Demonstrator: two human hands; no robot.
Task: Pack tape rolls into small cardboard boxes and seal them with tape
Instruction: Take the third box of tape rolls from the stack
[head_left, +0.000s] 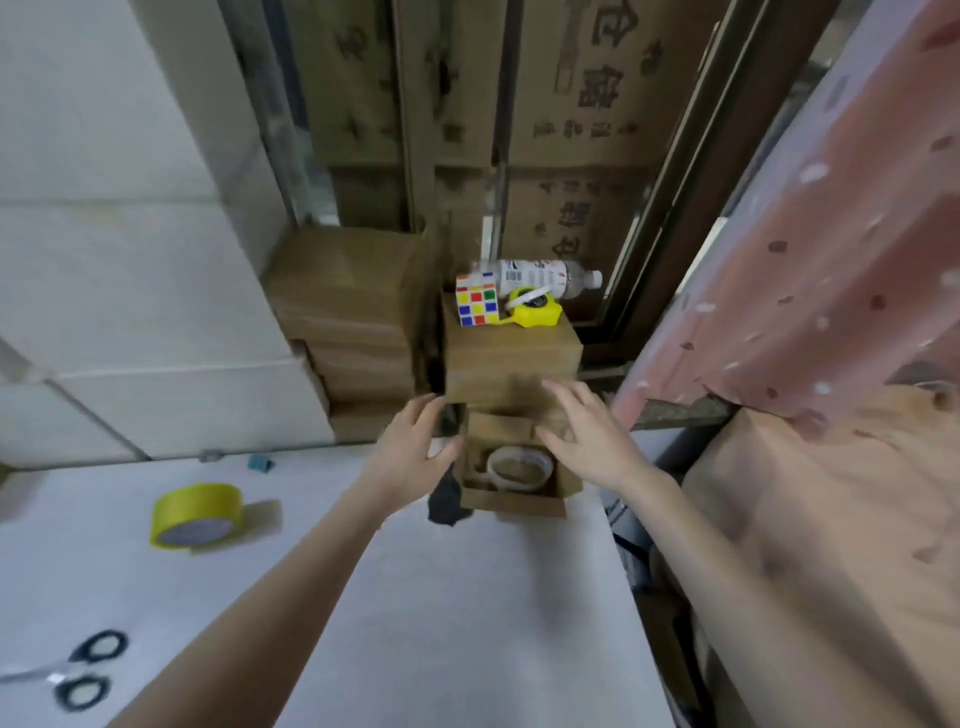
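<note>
- A small cardboard box (514, 486) sits open at the far edge of the white bench (467, 623), with a tape roll (519, 467) lying flat inside.
- The left hand (410, 447) and right hand (587, 441) hover at each side of the box, fingers spread, holding nothing.
- A yellow tape roll (195, 514) stands on edge to the left.
- Black scissors (85, 670) lie near the bench's left edge.
- Behind, a bigger box (511, 358) carries a puzzle cube (477, 304) and a bottle (540, 275).

Single head-worn wide-angle view, looking forward and down, close over the white table (467, 623), blurred
</note>
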